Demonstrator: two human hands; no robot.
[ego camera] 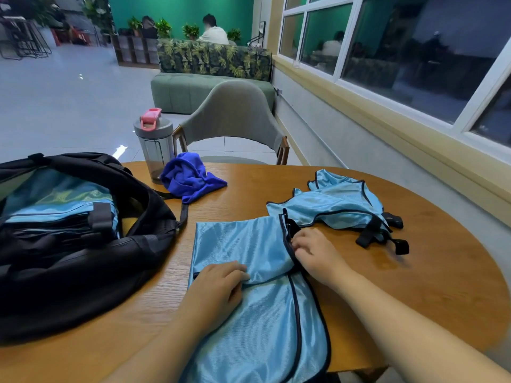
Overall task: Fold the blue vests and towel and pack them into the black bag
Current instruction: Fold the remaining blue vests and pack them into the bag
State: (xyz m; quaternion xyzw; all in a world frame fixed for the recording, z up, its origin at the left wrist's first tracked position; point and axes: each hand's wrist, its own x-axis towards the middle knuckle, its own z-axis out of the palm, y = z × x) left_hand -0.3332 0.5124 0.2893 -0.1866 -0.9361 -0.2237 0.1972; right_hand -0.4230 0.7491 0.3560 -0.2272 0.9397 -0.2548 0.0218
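On the wooden worktop, near edge: light-blue vest partly folded. Left hand fingers pinch a fabric fold; right hand fingers curl on the dark-trimmed edge. Second vest crumpled far right. Blue towel bunched beside bottle. Black bag open at left, folded blue fabric inside.

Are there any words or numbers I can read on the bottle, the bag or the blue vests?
No readable text anywhere in this view.
Bottle: no label or letters show on it.
Black bag: no brand or tag can be seen.
Light blue vests, the one under the hands and the one further right: plain, no numbers.
Dark blue towel: plain.
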